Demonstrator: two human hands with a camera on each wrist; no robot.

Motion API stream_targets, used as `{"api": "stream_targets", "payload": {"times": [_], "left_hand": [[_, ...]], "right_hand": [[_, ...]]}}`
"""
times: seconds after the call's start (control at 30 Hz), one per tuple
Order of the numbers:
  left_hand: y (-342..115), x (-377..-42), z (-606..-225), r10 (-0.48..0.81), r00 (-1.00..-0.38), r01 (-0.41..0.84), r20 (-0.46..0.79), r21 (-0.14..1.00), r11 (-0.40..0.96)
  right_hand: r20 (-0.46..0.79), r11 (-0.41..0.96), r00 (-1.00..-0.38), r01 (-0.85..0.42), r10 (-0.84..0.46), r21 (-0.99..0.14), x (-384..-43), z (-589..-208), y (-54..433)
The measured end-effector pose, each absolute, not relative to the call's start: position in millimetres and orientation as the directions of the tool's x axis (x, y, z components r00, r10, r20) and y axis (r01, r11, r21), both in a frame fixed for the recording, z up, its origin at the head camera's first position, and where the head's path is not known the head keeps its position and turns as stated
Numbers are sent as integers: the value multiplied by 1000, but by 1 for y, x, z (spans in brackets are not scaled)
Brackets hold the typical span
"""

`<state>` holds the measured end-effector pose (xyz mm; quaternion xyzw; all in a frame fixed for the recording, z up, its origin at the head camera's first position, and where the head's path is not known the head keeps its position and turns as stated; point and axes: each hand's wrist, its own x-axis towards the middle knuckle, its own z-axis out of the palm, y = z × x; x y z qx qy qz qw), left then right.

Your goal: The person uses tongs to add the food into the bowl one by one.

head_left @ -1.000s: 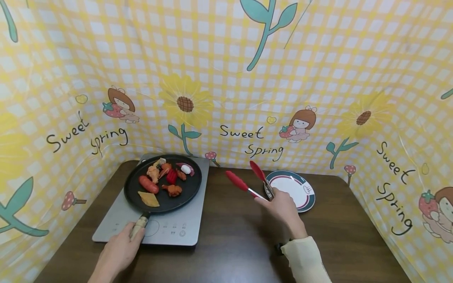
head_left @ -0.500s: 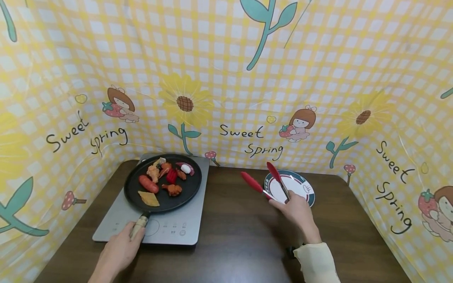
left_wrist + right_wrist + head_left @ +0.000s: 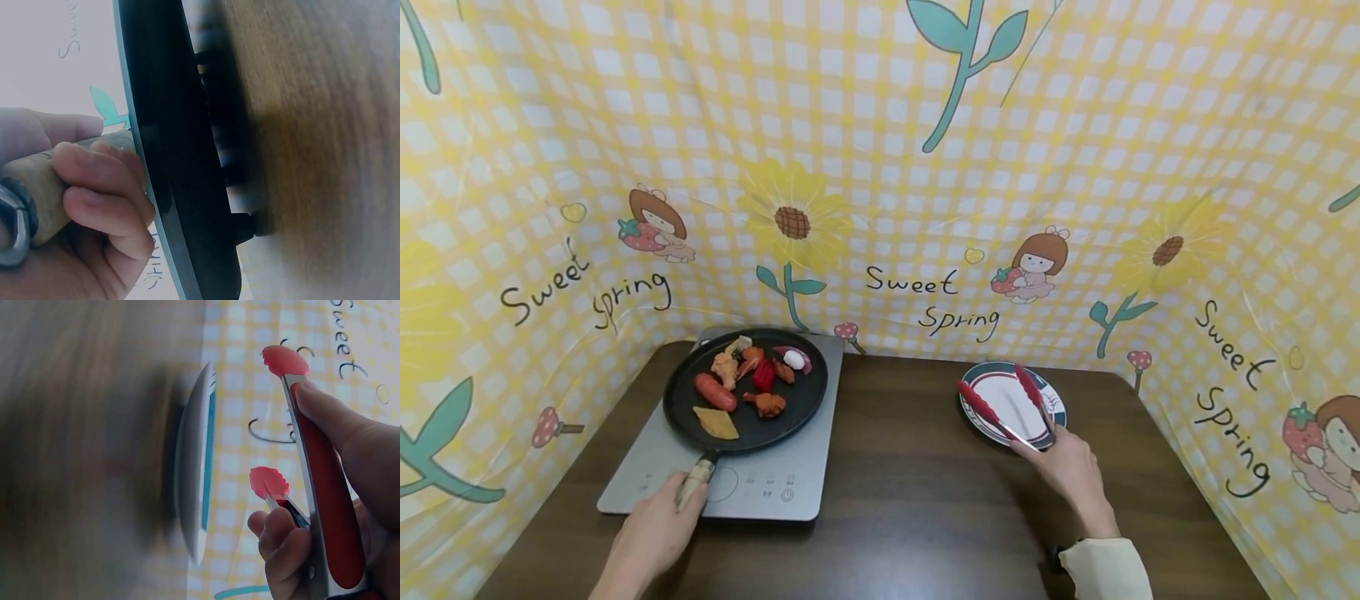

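Note:
My left hand (image 3: 658, 521) grips the wooden handle (image 3: 44, 187) of a black frying pan (image 3: 801, 408), its fingers curled round it. The pan sits on a silver induction cooker (image 3: 632, 483). In it lie a red sausage (image 3: 715, 391), a yellow square slice (image 3: 716, 422), a drumstick (image 3: 765, 404) and several other food pieces. My right hand (image 3: 1071, 471) holds red-tipped metal tongs (image 3: 325, 500), thumb on one arm and fingers round the other. The tong tips are spread apart with nothing between them, over a white plate (image 3: 1011, 400) with a green rim.
The brown wooden table (image 3: 895, 500) carries the cooker at left and the plate at right. A yellow checked cloth (image 3: 880, 208) with flowers and printed words stands behind the table and along both sides.
My right hand has moved right and slightly toward me with the tongs, from left of the plate to over it. My left hand and the pan have stayed in place.

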<state>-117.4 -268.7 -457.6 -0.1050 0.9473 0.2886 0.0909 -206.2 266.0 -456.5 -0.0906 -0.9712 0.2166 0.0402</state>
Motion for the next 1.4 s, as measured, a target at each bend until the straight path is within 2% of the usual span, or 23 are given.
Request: {"api": "stream_targets", "payload": {"times": [0.43, 1.4], "left_hand": [[-269, -115, -459, -148, -961, -256, -235, 541, 801], [-267, -115, -457, -167, -958, -269, -235, 521, 810]], "right_hand": [[3, 905, -976, 200, 217, -375, -201, -466, 296], [-69, 964, -993, 105, 91, -244, -203, -475, 311]]}}
